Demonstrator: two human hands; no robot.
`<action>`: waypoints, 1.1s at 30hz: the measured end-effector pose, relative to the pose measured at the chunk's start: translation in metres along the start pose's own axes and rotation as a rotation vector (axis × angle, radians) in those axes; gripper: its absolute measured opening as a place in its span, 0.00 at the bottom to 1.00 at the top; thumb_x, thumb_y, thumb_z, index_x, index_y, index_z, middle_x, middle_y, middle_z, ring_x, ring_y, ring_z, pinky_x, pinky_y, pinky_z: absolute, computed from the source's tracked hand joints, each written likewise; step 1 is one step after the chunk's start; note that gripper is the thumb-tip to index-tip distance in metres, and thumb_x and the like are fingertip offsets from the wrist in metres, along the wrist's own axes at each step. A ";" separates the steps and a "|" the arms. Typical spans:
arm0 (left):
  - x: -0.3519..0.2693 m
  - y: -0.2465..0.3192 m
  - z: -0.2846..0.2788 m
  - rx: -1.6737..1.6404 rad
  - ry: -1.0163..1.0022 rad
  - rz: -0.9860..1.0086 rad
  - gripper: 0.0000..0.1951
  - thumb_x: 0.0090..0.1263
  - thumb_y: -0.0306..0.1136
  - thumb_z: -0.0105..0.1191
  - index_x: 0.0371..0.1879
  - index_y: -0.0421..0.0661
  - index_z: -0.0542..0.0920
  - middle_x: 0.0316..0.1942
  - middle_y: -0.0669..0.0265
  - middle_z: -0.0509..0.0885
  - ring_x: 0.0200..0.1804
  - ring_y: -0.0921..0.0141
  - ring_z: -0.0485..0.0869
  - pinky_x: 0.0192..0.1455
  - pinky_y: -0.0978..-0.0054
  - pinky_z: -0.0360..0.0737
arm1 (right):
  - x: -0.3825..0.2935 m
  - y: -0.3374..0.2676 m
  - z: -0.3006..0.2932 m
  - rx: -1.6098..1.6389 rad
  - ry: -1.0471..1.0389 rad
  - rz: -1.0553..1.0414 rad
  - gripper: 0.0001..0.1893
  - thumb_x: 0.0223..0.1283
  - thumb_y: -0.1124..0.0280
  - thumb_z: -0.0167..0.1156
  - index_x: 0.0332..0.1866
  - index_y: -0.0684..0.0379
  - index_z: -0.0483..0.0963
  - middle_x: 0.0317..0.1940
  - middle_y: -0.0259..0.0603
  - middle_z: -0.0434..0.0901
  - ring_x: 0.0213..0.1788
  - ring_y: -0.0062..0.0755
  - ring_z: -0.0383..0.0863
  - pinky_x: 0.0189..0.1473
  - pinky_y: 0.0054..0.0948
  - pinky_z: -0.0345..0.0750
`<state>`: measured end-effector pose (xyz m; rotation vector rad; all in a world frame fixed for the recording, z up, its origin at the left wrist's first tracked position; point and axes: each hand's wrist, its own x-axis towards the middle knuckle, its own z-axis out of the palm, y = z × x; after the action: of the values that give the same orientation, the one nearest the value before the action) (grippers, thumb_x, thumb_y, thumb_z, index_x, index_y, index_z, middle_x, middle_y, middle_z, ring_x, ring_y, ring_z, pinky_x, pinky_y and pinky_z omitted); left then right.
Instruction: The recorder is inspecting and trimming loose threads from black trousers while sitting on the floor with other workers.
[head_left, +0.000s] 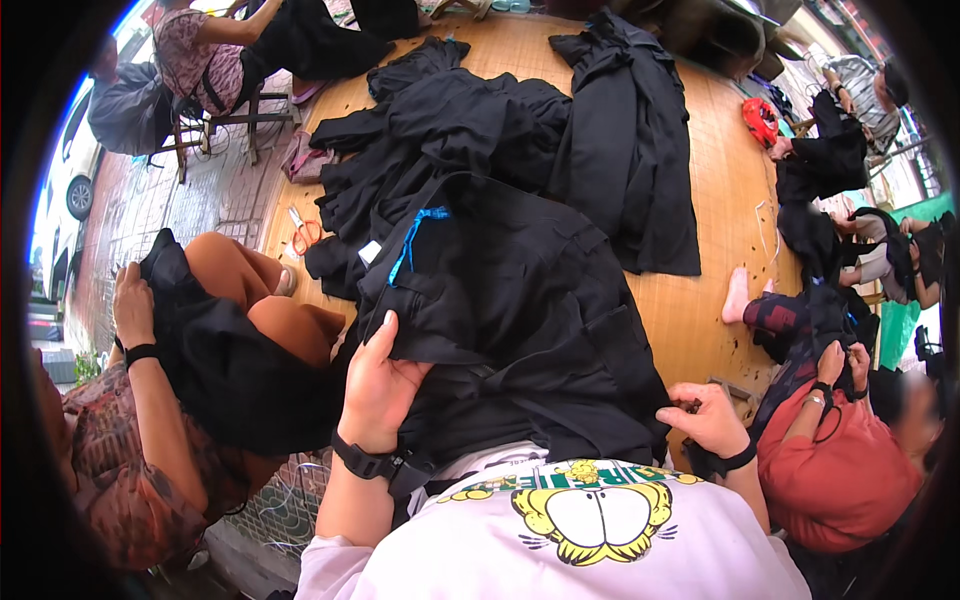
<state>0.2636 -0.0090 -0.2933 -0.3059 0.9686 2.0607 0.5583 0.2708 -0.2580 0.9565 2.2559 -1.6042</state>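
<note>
Black trousers (525, 285) lie spread across my lap, the waistband arching away from me. My left hand (386, 375) grips the cloth near the waistband at the left, thumb on top and fingers beneath. At the right side edge, my right hand (701, 416) has its thumb and fingertips close together at the fabric; whether it pinches the cloth or something small is unclear. A blue ribbon (409, 244) hangs inside the waistband, near a white label (369, 253). Orange-handled scissors (305, 231) rest on the mat to the left.
More black garments (465, 120) are heaped beyond the trousers on the bamboo mat (720, 187), with another black garment (630, 150) laid out beside them. Co-workers sit close on both sides: one person (135, 457) at the left, another (832, 465) at the right, each handling black cloth.
</note>
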 end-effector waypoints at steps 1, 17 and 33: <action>-0.004 0.000 -0.002 -0.022 -0.016 0.006 0.20 0.83 0.36 0.45 0.63 0.34 0.74 0.61 0.52 0.81 0.61 0.58 0.82 0.67 0.54 0.78 | -0.002 -0.003 0.000 0.000 -0.001 -0.001 0.12 0.57 0.69 0.70 0.32 0.67 0.76 0.22 0.31 0.69 0.27 0.18 0.66 0.31 0.26 0.67; 0.047 -0.017 0.082 1.703 -0.241 0.875 0.13 0.62 0.32 0.66 0.44 0.42 0.83 0.39 0.59 0.86 0.45 0.59 0.84 0.48 0.65 0.80 | 0.043 -0.093 -0.025 -0.053 0.113 -0.220 0.16 0.72 0.68 0.52 0.60 0.60 0.78 0.37 0.31 0.78 0.36 0.17 0.74 0.44 0.21 0.73; 0.091 -0.006 0.074 1.263 -0.316 0.198 0.07 0.67 0.30 0.61 0.36 0.38 0.84 0.30 0.69 0.84 0.34 0.73 0.81 0.43 0.73 0.77 | 0.149 -0.114 0.035 0.093 0.065 -0.535 0.14 0.65 0.76 0.64 0.54 0.63 0.73 0.36 0.34 0.80 0.39 0.17 0.78 0.46 0.19 0.74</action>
<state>0.2187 0.0993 -0.2933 0.7675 1.8812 1.2198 0.3679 0.2737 -0.2610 0.4402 2.6576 -1.9130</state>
